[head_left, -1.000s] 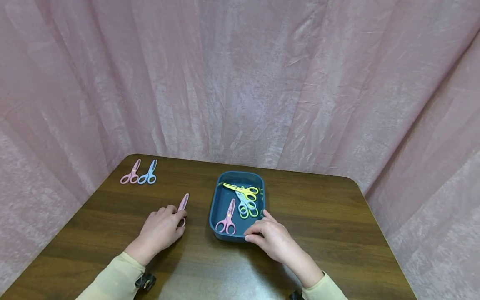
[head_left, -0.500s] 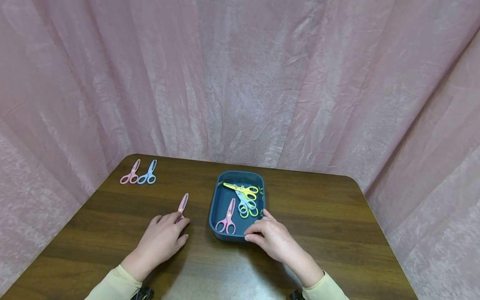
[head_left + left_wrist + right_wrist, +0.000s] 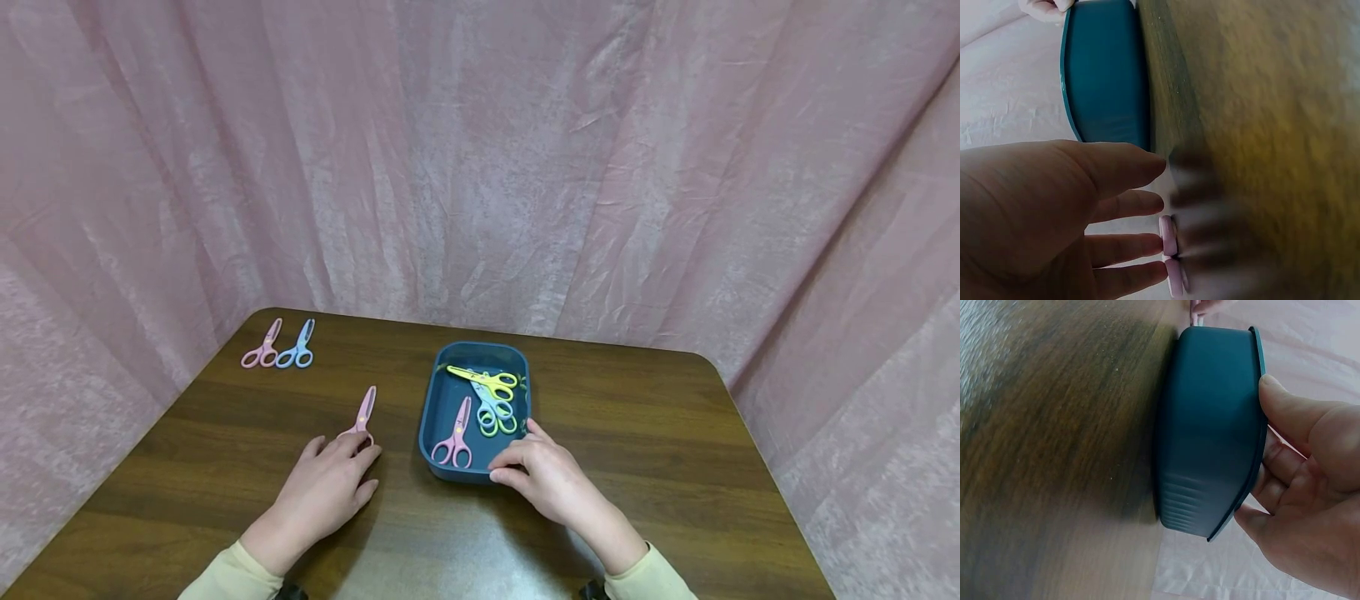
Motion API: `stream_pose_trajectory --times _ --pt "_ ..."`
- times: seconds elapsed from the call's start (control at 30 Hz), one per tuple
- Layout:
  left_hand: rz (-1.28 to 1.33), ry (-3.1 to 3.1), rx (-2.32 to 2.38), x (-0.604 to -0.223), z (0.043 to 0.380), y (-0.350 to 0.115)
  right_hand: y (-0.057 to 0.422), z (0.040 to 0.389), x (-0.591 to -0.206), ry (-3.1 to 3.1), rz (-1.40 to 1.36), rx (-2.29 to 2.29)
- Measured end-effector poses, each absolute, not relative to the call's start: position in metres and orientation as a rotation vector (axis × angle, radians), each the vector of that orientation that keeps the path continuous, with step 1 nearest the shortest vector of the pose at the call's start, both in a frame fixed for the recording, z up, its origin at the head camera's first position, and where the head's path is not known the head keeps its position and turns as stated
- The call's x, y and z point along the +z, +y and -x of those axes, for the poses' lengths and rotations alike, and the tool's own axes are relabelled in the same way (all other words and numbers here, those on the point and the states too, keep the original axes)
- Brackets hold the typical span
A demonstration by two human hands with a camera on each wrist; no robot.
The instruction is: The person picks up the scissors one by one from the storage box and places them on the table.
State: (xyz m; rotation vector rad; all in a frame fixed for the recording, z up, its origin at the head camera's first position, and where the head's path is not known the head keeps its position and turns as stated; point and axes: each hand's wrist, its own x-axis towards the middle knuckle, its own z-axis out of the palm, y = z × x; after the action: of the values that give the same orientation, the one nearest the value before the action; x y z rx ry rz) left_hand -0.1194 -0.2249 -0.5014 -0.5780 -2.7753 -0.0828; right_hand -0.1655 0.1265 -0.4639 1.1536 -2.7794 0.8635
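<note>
Hands [image 3: 322, 492] [image 3: 551, 479] on pink scissors [image 3: 363, 417] and tray [image 3: 444, 404], yellow scissors [image 3: 486, 380] illegibly marked

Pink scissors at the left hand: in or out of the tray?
Out. The pink scissors lie on the table, apart from the tray, with the left hand at their handles.

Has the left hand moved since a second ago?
Yes, slightly: the left hand has shifted away from the far edge of the table, toward the person.

Pink scissors [image 3: 365, 410] partly hidden (left hand [image 3: 321, 493]), sleeves [image 3: 232, 577] cropped
</note>
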Motion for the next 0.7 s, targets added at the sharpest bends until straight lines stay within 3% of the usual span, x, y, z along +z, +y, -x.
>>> stream_pose_trajectory --times 0.7 --pt "0.644 -2.718 -0.108 -0.5028 0.1211 -0.2252 0.1267 0.1653 -0.4640 -2.785 -1.143 0.881"
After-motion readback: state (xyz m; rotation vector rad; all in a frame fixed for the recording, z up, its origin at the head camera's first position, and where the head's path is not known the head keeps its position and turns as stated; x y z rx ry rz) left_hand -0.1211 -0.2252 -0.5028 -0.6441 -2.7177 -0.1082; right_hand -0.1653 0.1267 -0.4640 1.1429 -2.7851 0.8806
